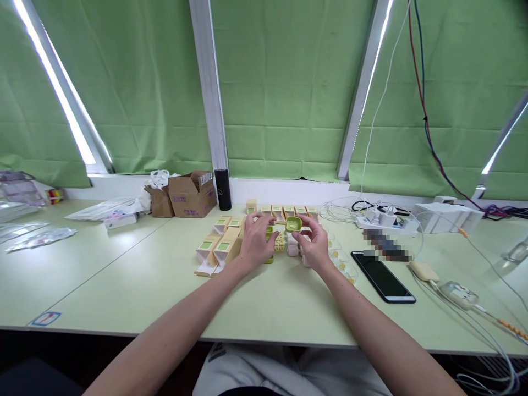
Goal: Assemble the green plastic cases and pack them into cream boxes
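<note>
My right hand holds a small green square container, its hollow side facing me, between thumb and fingers. Just left of it, my left hand is open, thumb and fingers apart, over other green pieces on the table. Between the hands lie small yellow cube-like pieces. White rounded pieces sit under and beside my right hand, partly hidden by it. Cream boxes with green square labels lie left of my left hand, their near flaps open. Clear cups with yellow centres stand right of my right hand.
More small cream boxes line up behind my hands. A phone and cables lie to the right, near a power strip. A cardboard box and a black cylinder stand at the back left.
</note>
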{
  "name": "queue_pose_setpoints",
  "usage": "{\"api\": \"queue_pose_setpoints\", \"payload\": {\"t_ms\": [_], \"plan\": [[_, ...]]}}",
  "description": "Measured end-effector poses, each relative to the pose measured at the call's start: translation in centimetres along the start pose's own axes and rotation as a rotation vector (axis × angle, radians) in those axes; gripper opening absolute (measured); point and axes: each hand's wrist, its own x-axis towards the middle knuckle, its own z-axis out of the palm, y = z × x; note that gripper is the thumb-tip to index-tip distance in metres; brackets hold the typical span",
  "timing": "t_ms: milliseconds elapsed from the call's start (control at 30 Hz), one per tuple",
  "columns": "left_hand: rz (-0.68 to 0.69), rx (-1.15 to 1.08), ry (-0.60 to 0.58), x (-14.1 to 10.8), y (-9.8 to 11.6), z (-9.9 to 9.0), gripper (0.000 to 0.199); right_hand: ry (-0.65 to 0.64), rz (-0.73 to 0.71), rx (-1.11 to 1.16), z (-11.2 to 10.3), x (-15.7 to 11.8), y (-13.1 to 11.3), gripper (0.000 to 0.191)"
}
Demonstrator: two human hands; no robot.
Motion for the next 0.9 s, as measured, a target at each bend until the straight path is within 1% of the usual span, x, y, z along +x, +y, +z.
{"api": "queue_pose_setpoints", "payload": {"t_ms": [100,167,267,367,533,700,767,900], "plan": [[0.044,-0.009,0.002,-1.0,-0.5,-0.8,0.04,-0.044,0.017,-0.014,0.5,-0.6,0.0,0.043],[0.078,-0.006,-0.011,-1.4,-0.5,-1.2,0.043,-0.077,0.015,-0.016,0.7,-0.9,0.0,0.041],[0.138,-0.018,-0.014,-1.6,-0.5,-1.6,0.043,-0.116,0.012,-0.012,1.1,-1.3,-0.1,0.041],[0.172,-0.047,-0.018,-1.6,-0.6,-1.8,0.04,-0.124,0.017,-0.006,1.4,-1.6,-0.3,0.04],[0.123,-0.092,-0.045,-1.8,-1.0,-1.6,0.033,-0.136,0.058,0.024,1.7,-1.9,-0.5,0.043],[0.079,-0.151,0.018,-1.6,-1.0,-1.4,0.029,-0.18,0.08,0.042,1.6,-2.1,-0.8,0.05],[0.046,-0.18,0.045,-1.5,-0.9,-1.4,0.029,-0.193,0.045,0.019,1.4,-2.2,-0.8,0.051],[0.0,-0.243,0.092,-1.4,-0.7,-1.3,0.027,-0.205,-0.069,-0.064,1.3,-2.3,-0.8,0.05]]}}
